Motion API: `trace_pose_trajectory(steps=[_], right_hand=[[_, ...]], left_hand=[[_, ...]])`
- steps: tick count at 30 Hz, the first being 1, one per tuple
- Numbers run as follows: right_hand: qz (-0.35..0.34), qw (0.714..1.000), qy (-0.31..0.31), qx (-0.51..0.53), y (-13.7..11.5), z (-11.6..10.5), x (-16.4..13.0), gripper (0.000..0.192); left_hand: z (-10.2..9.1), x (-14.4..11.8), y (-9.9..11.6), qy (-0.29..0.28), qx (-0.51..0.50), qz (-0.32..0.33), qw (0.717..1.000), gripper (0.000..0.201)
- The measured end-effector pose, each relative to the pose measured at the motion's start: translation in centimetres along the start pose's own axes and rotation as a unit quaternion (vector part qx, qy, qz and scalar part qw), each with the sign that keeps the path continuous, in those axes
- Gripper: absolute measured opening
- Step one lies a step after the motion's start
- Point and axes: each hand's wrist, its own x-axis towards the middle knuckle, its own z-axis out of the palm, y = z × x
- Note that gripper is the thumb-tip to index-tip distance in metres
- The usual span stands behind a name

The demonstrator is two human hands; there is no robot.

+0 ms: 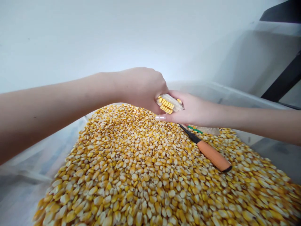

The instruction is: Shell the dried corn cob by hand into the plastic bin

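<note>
Two bare hands meet over a heaped pile of loose corn kernels (152,175), sharing one corn cob (169,103) between them. The left hand (141,89) is curled shut over the cob's left end, knuckles up, while the right hand (190,110) cradles the other end from below, fingers wrapped under it and the thumb tip showing pale beneath. Only a short stretch of the cob shows in the gap: a few rows of yellow kernels beside bare, pale core. It looks light, dry and stiff, so it should bear a firm twist without bending; the bare core probably gives a rough, sure hold, whereas the kernelled part is likely bumpy and apt to shed. An orange-handled knife (213,155) lies on the kernels just below the right wrist, blade end toward the hands. The pile fills a clear plastic bin (225,94).
</note>
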Motion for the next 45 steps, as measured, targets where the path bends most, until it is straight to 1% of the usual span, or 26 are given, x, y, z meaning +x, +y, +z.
trace_pose_trajectory(steps=[2, 5, 7, 9, 12, 15, 19, 21, 23, 24, 26, 27, 31, 36, 39, 43, 45], right_hand=[[0.009, 0.998, -0.052, 0.026, 0.0, -0.4, 0.0, 0.041], [0.013, 0.985, -0.160, 0.068, -0.6, -1.6, -0.2, 0.037], [0.009, 0.976, -0.204, 0.074, -1.0, -2.2, -0.3, 0.032], [0.007, 0.975, -0.208, 0.074, -1.3, -2.4, -0.3, 0.031], [0.017, 0.982, -0.169, 0.081, -1.4, -2.0, -0.3, 0.035], [0.029, 0.989, -0.130, 0.070, -1.3, -1.4, -0.3, 0.039], [0.037, 0.995, -0.089, 0.006, -0.9, -1.0, -0.2, 0.040], [0.030, 0.997, -0.066, -0.033, -0.6, -0.8, -0.2, 0.042], [0.014, 0.996, -0.044, -0.075, -0.3, -0.7, -0.3, 0.050], [0.009, 0.995, -0.042, -0.094, -0.3, -0.7, -0.4, 0.055], [0.005, 0.991, -0.072, -0.116, -0.5, -0.9, -0.6, 0.061], [0.006, 0.989, -0.096, -0.117, -0.6, -1.0, -0.7, 0.061], [0.003, 0.976, -0.192, -0.101, -1.2, -2.1, -0.9, 0.053], [0.003, 0.957, -0.280, -0.074, -1.0, -3.2, -0.6, 0.050], [0.014, 0.950, -0.308, -0.048, -1.0, -3.3, -0.5, 0.045], [0.052, 0.946, -0.321, -0.002, -1.1, -3.4, -0.4, 0.037], [0.067, 0.942, -0.327, 0.036, -1.1, -3.6, -0.4, 0.036]], left_hand=[[0.2, 0.0, -0.2, -0.002, -0.005, -0.004, 1.000, 0.051], [0.5, -0.1, -0.7, -0.005, -0.031, 0.001, 0.999, 0.045], [0.5, -0.2, -1.0, -0.011, -0.055, -0.004, 0.998, 0.041], [0.5, -0.3, -1.1, -0.011, -0.064, -0.007, 0.998, 0.038], [0.5, -0.3, -1.0, -0.003, -0.046, 0.003, 0.999, 0.038], [0.8, 0.0, -1.1, -0.017, -0.042, -0.016, 0.999, 0.038], [1.1, 0.4, -1.4, -0.040, -0.069, -0.043, 0.996, 0.041], [1.1, 0.5, -1.3, -0.047, -0.086, -0.050, 0.994, 0.042], [1.0, 0.5, -1.1, -0.058, -0.094, -0.052, 0.993, 0.043], [1.0, 0.5, -1.0, -0.062, -0.094, -0.050, 0.992, 0.044], [1.0, 0.5, -0.8, -0.067, -0.088, -0.041, 0.993, 0.046], [1.1, 0.5, -0.8, -0.067, -0.084, -0.036, 0.994, 0.047], [1.3, 0.6, -0.3, -0.069, -0.070, -0.020, 0.995, 0.048], [1.0, 0.5, 0.4, -0.062, -0.051, 0.002, 0.997, 0.047], [0.9, 0.6, 0.5, -0.051, -0.038, 0.014, 0.998, 0.046], [1.1, 0.6, 0.4, -0.036, -0.024, 0.022, 0.999, 0.045], [1.1, 0.6, 0.4, -0.029, -0.018, 0.027, 0.999, 0.043]])
